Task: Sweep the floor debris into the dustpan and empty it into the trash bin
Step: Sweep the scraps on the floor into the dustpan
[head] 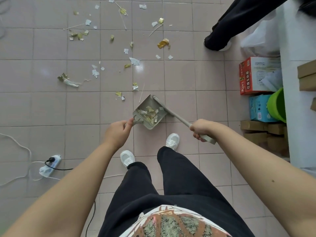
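The left hand [118, 130] is curled around the short handle of a beige dustpan [150, 113], which sits on the pink tiled floor [51, 108] just ahead of the person's white sneakers [127, 158]. The right hand [201, 128] is clenched around the long handle of a broom [177, 118], whose head lies against the pan's edge on its 2 o'clock side. Torn paper and gold foil scraps [151, 113] are piled inside the pan against its comb teeth. More paper bits, foil and thin sticks [135, 61] lie scattered across the floor from 10 to 1 o'clock of the pan. At 3 o'clock stand a red carton [256, 76], a blue carton [258, 108] and a green bucket [277, 105]. A power strip [50, 165] lies at 8 o'clock.
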